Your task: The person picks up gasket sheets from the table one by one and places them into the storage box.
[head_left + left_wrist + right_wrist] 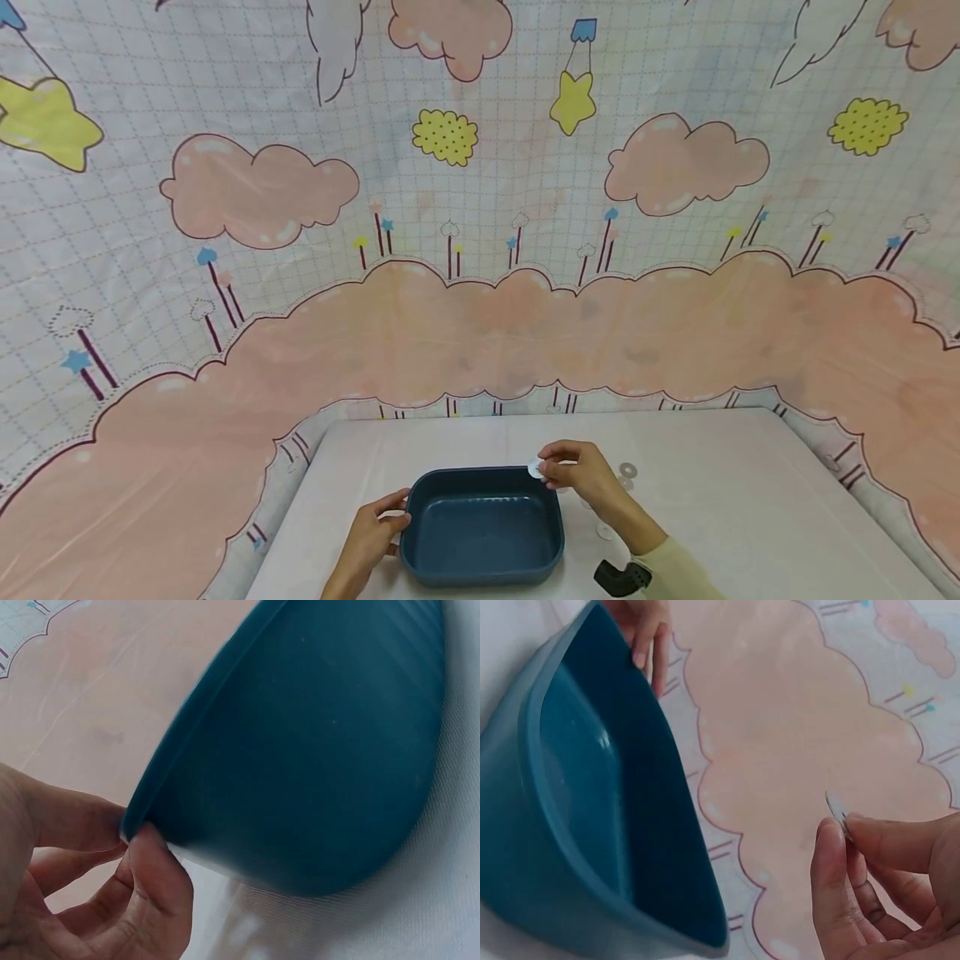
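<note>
A dark teal plastic tub (480, 575) with rounded corners stands on the white table, and nothing shows inside it. My left hand (367, 533) pinches the tub's left rim between thumb and finger, as the left wrist view shows up close. Over the far right corner of the tub, my right hand (583, 475) holds a small thin whitish disc (535, 468) by its edge. The right wrist view shows this disc (835, 804) nearly edge-on between thumb and fingertip, clear of the rim.
Right of the tub lie several small round pieces, among them a grey ring-like disc (628, 470) and a pale disc (604, 531). The white tabletop (750, 500) meets a cloud-patterned cloth (525, 333) behind. A black band (622, 577) sits at the right wrist.
</note>
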A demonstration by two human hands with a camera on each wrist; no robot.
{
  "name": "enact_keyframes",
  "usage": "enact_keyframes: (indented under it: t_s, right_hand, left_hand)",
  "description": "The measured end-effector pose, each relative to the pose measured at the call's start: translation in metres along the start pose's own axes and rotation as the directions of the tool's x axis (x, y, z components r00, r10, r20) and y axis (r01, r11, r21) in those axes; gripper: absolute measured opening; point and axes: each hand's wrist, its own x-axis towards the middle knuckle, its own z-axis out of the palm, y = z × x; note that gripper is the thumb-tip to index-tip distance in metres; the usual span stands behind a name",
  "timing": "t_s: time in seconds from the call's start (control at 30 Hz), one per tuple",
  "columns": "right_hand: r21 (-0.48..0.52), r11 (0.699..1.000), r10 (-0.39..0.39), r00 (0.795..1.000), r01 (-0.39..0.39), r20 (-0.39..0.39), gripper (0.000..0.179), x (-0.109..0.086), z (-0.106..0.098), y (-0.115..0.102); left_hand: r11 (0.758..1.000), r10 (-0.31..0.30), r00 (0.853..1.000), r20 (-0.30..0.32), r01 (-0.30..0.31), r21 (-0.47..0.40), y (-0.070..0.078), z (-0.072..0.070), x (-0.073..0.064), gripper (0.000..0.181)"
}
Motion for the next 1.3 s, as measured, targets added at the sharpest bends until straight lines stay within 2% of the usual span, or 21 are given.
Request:
enact_keyframes:
  t_s: [0.23,0.7,1.3]
  right_hand:
    - [0.051,0.999,0.002,0.999,-0.005,0.053,0.029,0.006,0.017,0.001]
    - [0.184,0.979,0.065,0.987,-0.092,0.144,0.027,0.021,0.056,0.01]
    - [0.277,0.94,0.144,0.969,-0.198,0.202,0.024,0.038,0.099,0.026]
  left_hand:
    - [1.0,0.002,1.0,0.004,-0.002,-0.006,0.0,0.001,0.002,0.05]
    - [1.0,0.01,1.0,-0.004,-0.01,-0.009,0.001,0.003,0.005,0.049]
    - [1.0,0.003,1.0,-0.009,-0.003,-0.005,0.0,0.003,0.01,0.049]
